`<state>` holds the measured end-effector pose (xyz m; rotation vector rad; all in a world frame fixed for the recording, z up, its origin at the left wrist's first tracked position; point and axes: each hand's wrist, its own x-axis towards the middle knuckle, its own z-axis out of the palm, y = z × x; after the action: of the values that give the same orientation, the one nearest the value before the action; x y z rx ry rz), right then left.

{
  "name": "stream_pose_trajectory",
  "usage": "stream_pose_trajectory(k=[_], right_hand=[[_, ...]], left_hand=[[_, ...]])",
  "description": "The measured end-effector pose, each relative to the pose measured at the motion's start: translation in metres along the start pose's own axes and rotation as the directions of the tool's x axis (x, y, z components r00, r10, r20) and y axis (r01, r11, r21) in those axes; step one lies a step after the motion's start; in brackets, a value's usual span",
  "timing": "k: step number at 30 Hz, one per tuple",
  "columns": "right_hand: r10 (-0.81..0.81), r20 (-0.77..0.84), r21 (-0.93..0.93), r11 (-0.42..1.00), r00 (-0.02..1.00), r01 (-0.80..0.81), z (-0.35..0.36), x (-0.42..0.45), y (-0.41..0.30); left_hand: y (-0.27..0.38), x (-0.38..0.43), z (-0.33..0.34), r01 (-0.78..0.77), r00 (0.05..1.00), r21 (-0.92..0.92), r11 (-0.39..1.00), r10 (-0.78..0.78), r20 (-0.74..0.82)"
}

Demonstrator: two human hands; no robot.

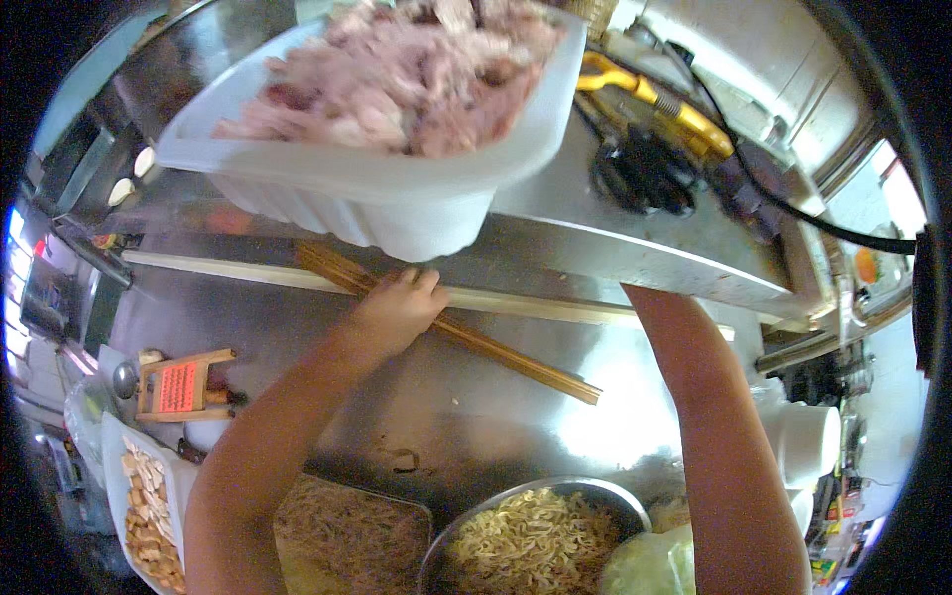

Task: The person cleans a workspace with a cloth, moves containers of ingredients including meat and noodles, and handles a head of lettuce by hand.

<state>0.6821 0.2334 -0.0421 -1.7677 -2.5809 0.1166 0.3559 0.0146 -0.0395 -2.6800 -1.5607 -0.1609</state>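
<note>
My left hand [407, 296] rests with curled fingers where a bundle of brown wooden sticks [520, 357] crosses a long pale strip [260, 273] on the metal table [476, 439]. Its fingertips lie just below a white plastic tub [357, 178] heaped with raw meat [416, 82], and whether they grip anything cannot be told. My right forearm reaches up from the lower right and passes behind the edge of a raised metal shelf [654, 264]; the right hand is hidden there.
Nearest me are a tray of shredded food [349, 528], a steel bowl of pale strips [535, 535] and a bag of pale green food [654, 565]. At left lie a wood-framed grater [177, 387] and a white tub of cut pieces [149, 513]. A yellow-handled tool [654, 97] and black cable [647, 175] occupy the shelf.
</note>
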Motion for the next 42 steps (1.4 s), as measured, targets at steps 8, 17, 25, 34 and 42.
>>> stream_pose_trajectory(k=[8, 17, 25, 34, 42], right_hand=[[-0.137, -0.228, 0.489, 0.84, 0.964, 0.235, -0.07, -0.153, 0.027], [0.26, -0.334, 0.378, 0.918, 0.906, -0.124, -0.012, -0.238, 0.057], [0.008, -0.091, 0.099, 0.995, 0.996, 0.001, 0.03, -0.074, -0.047], [-0.872, -0.134, 0.573, 0.319, 0.47, 0.755, 0.014, -0.155, -0.11], [-0.482, -0.089, -0.081, 0.876, 0.872, 0.476, 0.008, -0.054, -0.132]], left_hand=[[-0.006, -0.003, 0.011, 0.15, 0.953, -0.012, 0.989, -0.148, -0.263], [-0.042, 0.026, -0.014, 0.351, 0.868, 0.05, 0.935, -0.305, -0.392], [-0.076, 0.004, -0.023, 0.378, 0.839, 0.033, 0.925, -0.327, -0.436], [-0.046, 0.015, -0.049, 0.315, 0.802, -0.121, 0.941, -0.332, -0.496], [-0.036, 0.016, -0.059, 0.379, 0.886, -0.002, 0.925, -0.363, -0.287]])
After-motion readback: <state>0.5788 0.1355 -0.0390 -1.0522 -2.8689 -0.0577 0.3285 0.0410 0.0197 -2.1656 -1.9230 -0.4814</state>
